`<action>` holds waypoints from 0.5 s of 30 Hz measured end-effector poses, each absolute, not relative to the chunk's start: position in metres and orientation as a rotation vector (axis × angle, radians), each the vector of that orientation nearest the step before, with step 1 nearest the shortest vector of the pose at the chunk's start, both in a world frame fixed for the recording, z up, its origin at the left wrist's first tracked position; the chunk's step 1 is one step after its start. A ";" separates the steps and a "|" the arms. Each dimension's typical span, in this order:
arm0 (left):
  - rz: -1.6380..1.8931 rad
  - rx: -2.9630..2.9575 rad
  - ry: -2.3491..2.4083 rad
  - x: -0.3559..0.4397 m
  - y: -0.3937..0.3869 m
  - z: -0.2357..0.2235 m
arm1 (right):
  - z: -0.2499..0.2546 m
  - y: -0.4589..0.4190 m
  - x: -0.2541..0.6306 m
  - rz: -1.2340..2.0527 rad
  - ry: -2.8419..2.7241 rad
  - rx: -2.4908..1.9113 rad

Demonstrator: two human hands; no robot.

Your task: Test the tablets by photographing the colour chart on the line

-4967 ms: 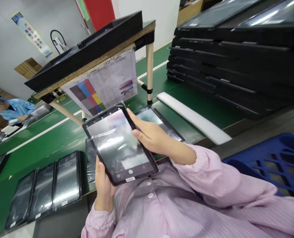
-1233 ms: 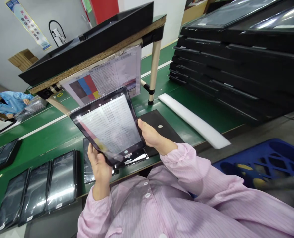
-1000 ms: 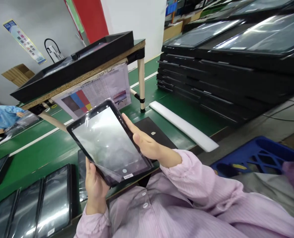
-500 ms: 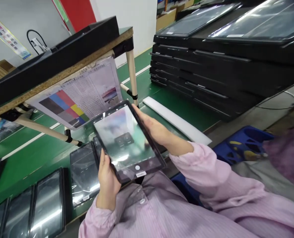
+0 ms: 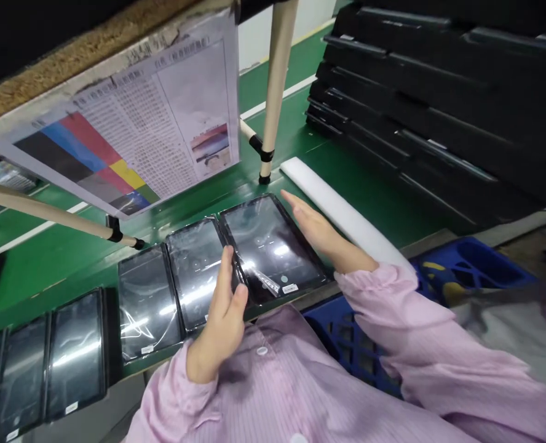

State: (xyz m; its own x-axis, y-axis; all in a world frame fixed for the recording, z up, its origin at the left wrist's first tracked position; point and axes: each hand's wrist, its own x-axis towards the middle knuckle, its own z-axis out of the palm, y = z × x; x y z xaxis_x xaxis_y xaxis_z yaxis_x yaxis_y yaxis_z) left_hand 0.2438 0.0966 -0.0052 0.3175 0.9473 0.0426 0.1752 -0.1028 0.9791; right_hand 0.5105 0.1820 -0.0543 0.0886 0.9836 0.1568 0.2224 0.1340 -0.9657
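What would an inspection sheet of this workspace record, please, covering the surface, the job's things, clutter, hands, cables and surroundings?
Surface: green bench, glossy.
Job's things: right tablet, middle tablet and left tablet lie screen-up in a row.
Clutter: white foam strip on the bench; blue basket beyond its near edge.
Hands: left hand open over the middle tablet; right hand open by the right tablet's outer edge; contact unclear.
Cables: nothing clearly seen.
Surroundings: printed chart hanging below a shelf; stack of black trays at right.
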 end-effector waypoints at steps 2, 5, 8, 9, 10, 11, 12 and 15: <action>0.878 1.743 1.152 0.225 0.090 0.003 | -0.044 0.168 0.507 0.668 -1.740 -1.347; 0.755 2.021 1.475 0.199 0.089 0.005 | -0.032 0.150 0.496 0.365 -2.157 -1.436; 0.600 2.233 1.812 0.180 0.098 -0.001 | -0.028 0.141 0.484 0.196 -2.263 -1.538; 0.547 2.284 1.892 0.176 0.102 -0.003 | -0.028 0.140 0.481 0.161 -2.247 -1.551; 0.504 2.322 1.959 0.174 0.106 -0.005 | -0.027 0.139 0.479 0.133 -2.210 -1.554; 0.474 2.349 2.010 0.173 0.109 -0.006 | -0.027 0.138 0.478 0.114 -2.154 -1.562; 0.451 2.366 2.047 0.173 0.112 -0.008 | -0.026 0.136 0.476 0.105 -2.086 -1.577; 0.367 2.367 2.083 0.178 0.116 -0.012 | -0.024 0.130 0.473 0.144 -1.932 -1.606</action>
